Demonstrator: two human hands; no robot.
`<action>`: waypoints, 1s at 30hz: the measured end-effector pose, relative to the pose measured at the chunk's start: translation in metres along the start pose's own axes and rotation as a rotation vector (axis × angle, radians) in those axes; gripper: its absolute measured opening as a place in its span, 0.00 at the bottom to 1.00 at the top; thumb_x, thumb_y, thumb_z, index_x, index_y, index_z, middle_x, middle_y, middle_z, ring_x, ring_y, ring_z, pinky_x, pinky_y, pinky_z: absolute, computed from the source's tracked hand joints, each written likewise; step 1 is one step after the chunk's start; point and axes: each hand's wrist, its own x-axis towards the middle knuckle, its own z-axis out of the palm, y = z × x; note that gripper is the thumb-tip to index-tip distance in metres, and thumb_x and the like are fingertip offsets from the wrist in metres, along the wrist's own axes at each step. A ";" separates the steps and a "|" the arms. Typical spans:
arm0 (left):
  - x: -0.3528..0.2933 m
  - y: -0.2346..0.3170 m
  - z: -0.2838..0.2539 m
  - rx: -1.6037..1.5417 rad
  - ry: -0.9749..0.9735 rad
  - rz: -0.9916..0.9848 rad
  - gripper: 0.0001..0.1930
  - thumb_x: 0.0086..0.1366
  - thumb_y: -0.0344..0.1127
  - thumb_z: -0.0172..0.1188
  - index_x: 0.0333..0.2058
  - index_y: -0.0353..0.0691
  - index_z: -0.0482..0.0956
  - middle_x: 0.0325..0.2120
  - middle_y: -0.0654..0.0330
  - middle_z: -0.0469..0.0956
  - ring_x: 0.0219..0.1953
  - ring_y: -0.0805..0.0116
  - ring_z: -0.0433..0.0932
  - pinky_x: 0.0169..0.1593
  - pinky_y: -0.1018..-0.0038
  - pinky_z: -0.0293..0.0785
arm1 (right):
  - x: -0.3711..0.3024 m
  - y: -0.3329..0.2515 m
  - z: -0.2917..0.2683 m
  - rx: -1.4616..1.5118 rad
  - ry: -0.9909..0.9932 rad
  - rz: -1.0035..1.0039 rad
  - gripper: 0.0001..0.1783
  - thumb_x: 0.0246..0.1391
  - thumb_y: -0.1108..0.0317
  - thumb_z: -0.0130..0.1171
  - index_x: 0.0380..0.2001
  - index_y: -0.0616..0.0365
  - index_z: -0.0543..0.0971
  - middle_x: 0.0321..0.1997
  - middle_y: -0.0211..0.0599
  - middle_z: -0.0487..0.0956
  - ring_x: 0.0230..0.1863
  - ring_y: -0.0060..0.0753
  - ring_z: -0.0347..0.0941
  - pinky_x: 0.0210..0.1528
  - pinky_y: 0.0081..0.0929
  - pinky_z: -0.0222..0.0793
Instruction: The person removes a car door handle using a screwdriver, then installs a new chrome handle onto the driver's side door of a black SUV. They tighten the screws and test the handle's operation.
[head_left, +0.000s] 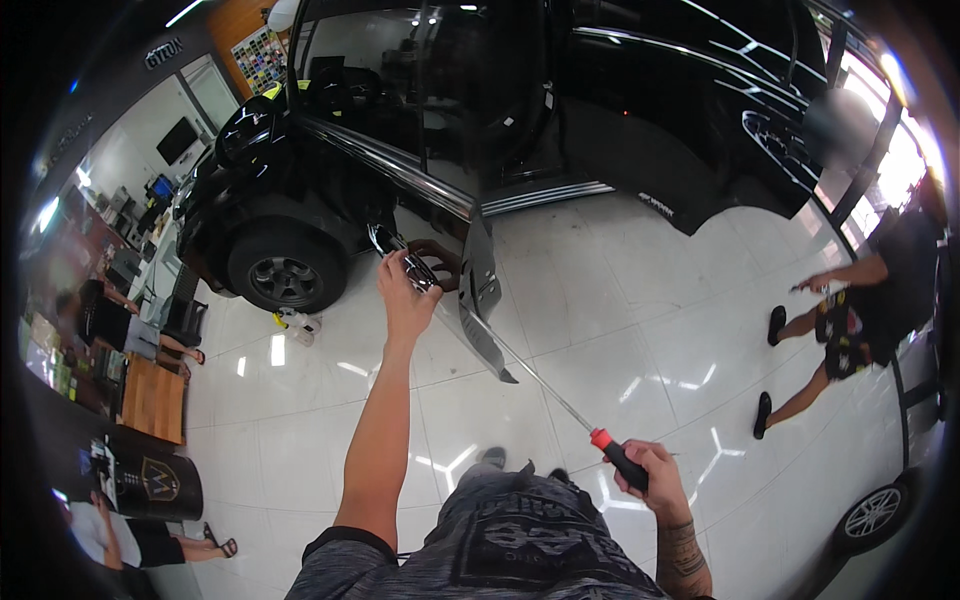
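My left hand reaches up to an open black car door, its fingers closed round a shiny chrome handle on the door's outer face. A dark reflection of the hand shows in the glossy panel beside it. Lower right, my right hand grips a long screwdriver by its red and black grip. The steel shaft slants up and left, and its tip is at the edge of the door. Whether the tip sits in a screw or a hole is too small to tell.
The black car fills the far side, its front wheel left of the door. Bottles stand near that wheel. One person is at right; two others are at left, near a wooden box and black drum. Another wheel is lower right.
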 end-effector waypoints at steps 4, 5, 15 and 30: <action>-0.003 0.000 0.000 -0.047 0.004 -0.023 0.36 0.38 0.27 0.61 0.51 0.36 0.60 0.48 0.46 0.60 0.51 0.46 0.61 0.55 0.60 0.59 | -0.008 0.004 0.011 -0.565 0.152 -0.281 0.14 0.53 0.66 0.47 0.29 0.67 0.78 0.11 0.34 0.71 0.12 0.22 0.65 0.17 0.20 0.60; -0.002 -0.002 -0.002 -0.025 0.006 -0.024 0.36 0.39 0.28 0.62 0.51 0.36 0.61 0.47 0.46 0.61 0.51 0.47 0.62 0.54 0.60 0.60 | -0.008 0.006 0.012 -0.593 0.142 -0.302 0.13 0.52 0.67 0.49 0.29 0.67 0.78 0.11 0.35 0.72 0.14 0.24 0.68 0.20 0.22 0.63; -0.003 0.003 -0.001 0.037 -0.061 -0.066 0.33 0.44 0.26 0.63 0.52 0.36 0.62 0.47 0.49 0.64 0.51 0.53 0.65 0.55 0.64 0.61 | -0.012 -0.002 0.013 -0.751 0.243 -0.466 0.11 0.46 0.67 0.53 0.28 0.64 0.79 0.11 0.48 0.68 0.11 0.44 0.66 0.19 0.32 0.62; -0.005 -0.019 0.006 0.000 -0.015 -0.075 0.31 0.46 0.26 0.63 0.51 0.32 0.63 0.46 0.50 0.66 0.45 0.60 0.72 0.48 0.70 0.69 | 0.003 0.012 -0.009 0.629 0.153 -0.185 0.17 0.54 0.59 0.46 0.33 0.65 0.72 0.21 0.37 0.74 0.13 0.24 0.66 0.12 0.22 0.56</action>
